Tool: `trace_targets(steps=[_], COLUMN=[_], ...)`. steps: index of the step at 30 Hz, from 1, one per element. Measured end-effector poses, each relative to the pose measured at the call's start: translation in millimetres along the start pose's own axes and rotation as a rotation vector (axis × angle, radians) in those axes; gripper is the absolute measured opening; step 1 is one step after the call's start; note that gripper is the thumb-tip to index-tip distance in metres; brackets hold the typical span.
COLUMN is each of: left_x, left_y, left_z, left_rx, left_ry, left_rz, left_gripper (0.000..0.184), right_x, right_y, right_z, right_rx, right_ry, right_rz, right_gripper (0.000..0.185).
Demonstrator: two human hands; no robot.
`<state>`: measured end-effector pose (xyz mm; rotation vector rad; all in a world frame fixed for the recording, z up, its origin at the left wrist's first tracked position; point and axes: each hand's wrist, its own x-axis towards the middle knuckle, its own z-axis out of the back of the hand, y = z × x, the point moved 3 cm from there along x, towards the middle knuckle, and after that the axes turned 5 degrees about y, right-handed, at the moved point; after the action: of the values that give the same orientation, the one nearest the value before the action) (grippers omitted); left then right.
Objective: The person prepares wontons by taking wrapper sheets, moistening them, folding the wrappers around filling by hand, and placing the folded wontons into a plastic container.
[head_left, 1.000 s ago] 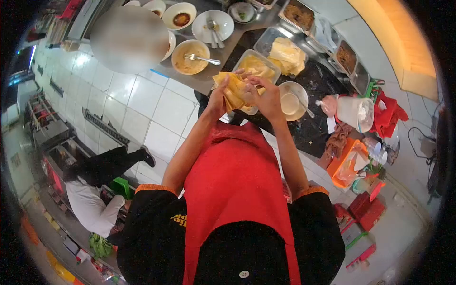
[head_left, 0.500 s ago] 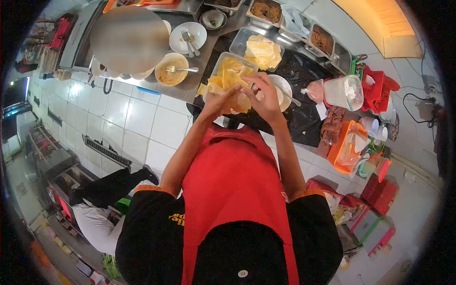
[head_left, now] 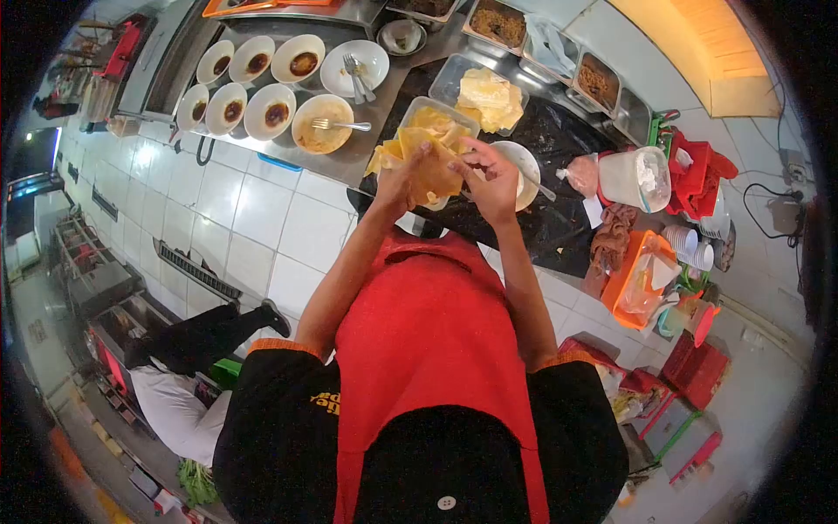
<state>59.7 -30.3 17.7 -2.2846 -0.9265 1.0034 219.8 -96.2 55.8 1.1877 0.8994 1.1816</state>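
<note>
Gripping yellow sheets, both hands busy, tub right below!

And it's close work here: L hand (head_left: 401,182) has the yellow sheets (head_left: 439,180) clamped, thumb pressed on top, other fingers mostly hidden. R hand (head_left: 494,186) is in there too, thumb up by the R edge, fingers half-curled; can't tell whether it's pinching 1 sheet, several or none.

Prog. check: looks partway, I'd say. A loose bunch is up in the grip, and more lies in the clear tub (head_left: 448,109) just under & beyond it. No sheet shows fully apart from the bunch, so separating looks undone, approx. Past that tub, farther R of the grip, the 2nd tub (head_left: 443,81) carries a paler stack (head_left: 491,98).

Which way's it pointing? Corners poke out L past the L hand; the lower flap slants R & back twd the body. Long axis of the bunch runs roughly L-R across the grip, dipping nearer at the R end. Single-sheet axis: can't tell, too creased & overlapped.

Around the grip: white bowl (head_left: 527,161) w/ spoon just beyond the R hand; used bowl (head_left: 305,131) w/ fork off L; then 6 sauce bowls (head_left: 298,58) in 2 rows, well L.
</note>
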Motion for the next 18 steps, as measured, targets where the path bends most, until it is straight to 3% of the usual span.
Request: trace_targets(steps=[2,7,8,12,15,18], left_x=[-4,-6,-8,-25,-19,-22], left_y=[-4,-9,-13,-31,-27,-30], left_z=[-4,-13,-13,-31,-20,-17], left_rx=[-0.051,-0.013,0.137,0.399,0.385,0.411], left_ry=[0.001,-0.027,0.009,0.019,0.123,0.107], left_rz=[0.019,0.007,-0.019,-0.111,-0.182,-0.146], left_gripper=[0.047,0.043,0.039,0.029,0.028,0.025], right_x=[1,17,19,27,33,37], right_y=[-2,23,29,36,42,40], right_z=[-5,-6,-6,3,9,11], right_rx=[0.355,0.398,0.408,0.259,0.205,0.086], right_ry=[-0.139,-0.116,-0.088,-0.021,0.055,0.258], right_rz=[-0.061,-0.074,-0.099,-0.083,-0.059,-0.198], right_gripper=[0.034,0.034,0.034,0.037,0.037,0.033])
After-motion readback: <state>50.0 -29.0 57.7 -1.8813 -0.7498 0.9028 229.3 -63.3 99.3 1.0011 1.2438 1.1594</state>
